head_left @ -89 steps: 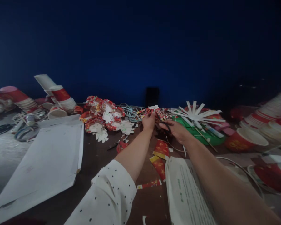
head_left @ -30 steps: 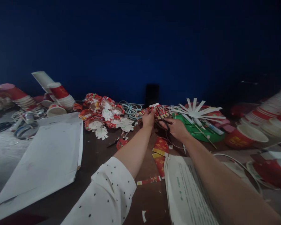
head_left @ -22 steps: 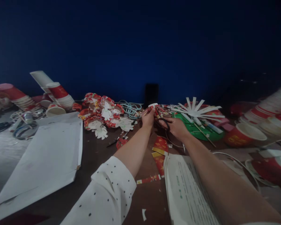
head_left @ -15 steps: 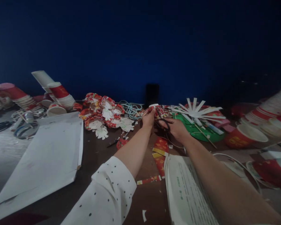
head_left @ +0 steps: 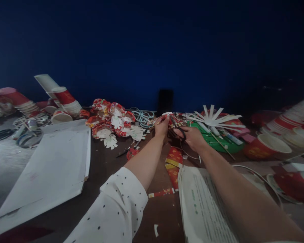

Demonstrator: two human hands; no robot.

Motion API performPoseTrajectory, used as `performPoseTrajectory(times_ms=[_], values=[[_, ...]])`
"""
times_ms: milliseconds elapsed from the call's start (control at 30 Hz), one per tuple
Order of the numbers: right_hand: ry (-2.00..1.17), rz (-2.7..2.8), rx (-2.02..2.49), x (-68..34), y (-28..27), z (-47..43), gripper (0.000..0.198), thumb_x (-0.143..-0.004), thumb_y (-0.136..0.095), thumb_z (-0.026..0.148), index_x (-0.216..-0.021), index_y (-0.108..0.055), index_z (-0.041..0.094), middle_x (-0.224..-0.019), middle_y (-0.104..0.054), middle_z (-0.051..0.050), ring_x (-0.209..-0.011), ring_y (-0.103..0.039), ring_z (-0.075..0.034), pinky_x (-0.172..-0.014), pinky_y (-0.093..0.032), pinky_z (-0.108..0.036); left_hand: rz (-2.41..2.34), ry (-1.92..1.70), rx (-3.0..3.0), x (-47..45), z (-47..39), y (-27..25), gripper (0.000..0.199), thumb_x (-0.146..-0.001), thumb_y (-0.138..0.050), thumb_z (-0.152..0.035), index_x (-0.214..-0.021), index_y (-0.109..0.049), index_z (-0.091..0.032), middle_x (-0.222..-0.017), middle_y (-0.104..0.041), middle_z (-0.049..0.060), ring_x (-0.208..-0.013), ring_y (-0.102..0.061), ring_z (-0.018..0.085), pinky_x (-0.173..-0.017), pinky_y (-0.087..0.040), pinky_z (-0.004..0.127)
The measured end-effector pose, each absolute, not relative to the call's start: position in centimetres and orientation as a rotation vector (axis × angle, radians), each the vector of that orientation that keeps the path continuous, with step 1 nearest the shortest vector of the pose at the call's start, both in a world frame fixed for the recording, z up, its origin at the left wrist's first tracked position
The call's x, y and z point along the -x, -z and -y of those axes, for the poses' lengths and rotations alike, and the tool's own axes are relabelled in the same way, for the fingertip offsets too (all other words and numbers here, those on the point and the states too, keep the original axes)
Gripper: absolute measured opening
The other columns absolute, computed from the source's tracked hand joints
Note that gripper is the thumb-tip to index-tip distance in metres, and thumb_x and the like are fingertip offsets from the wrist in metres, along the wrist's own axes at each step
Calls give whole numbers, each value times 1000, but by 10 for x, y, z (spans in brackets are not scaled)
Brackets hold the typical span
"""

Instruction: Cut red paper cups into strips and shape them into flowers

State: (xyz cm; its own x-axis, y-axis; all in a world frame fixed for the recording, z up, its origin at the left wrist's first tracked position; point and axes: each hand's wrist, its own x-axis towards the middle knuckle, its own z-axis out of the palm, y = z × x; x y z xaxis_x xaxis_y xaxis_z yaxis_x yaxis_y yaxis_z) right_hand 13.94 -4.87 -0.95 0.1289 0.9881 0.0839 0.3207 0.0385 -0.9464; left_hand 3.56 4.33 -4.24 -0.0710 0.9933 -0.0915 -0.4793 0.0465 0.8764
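Note:
My left hand [head_left: 162, 126] is closed on a small red and white paper cup [head_left: 168, 114] whose side is cut into strips. My fingers hide part of it. Close on its right, my right hand [head_left: 192, 136] grips black-handled scissors [head_left: 181, 132]; the blades point toward the cup and are hard to make out in the dark. Below the hands lie red and gold paper pieces [head_left: 174, 157] on the brown table, with a thin red strip [head_left: 161, 193] nearer to me.
Cut red paper flowers [head_left: 111, 118] and a blue cord [head_left: 143, 116] lie left of my hands. On the right, a white paper fan shape [head_left: 212, 121] rests over a green disc [head_left: 224, 147]. A white board [head_left: 50, 162], printed sheets [head_left: 200, 202] and stacked cups [head_left: 67, 101] surround the area.
The scissors have shifted slightly at the cup's side, and my right hand has turned a little. My left hand keeps its hold. The whole view has moved only slightly.

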Motion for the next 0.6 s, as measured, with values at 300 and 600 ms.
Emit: performPoseTrajectory(times_ms=[300, 600], values=[[-993, 1155, 1488, -126, 10, 51, 46, -57, -82, 61, -68, -71, 17, -61, -62, -2, -54, -49, -12, -52, -39, -28, -880, -1438, -743, -34, -43, 37, 13, -74, -74, -26, -77, -66, -17, -69, -64, -1, -67, -61, 12, -66, -49, 25], [-1023, 1082, 1476, -121, 9, 54, 41, -60, -81, 57, -66, -69, 18, -61, -64, -3, -54, -51, -13, -52, -42, -27, -872, -1427, -673, -35, -41, 33, 7, -76, -69, -20, -78, -63, -17, -63, -59, -4, -59, -56, 10, -62, -45, 23]])
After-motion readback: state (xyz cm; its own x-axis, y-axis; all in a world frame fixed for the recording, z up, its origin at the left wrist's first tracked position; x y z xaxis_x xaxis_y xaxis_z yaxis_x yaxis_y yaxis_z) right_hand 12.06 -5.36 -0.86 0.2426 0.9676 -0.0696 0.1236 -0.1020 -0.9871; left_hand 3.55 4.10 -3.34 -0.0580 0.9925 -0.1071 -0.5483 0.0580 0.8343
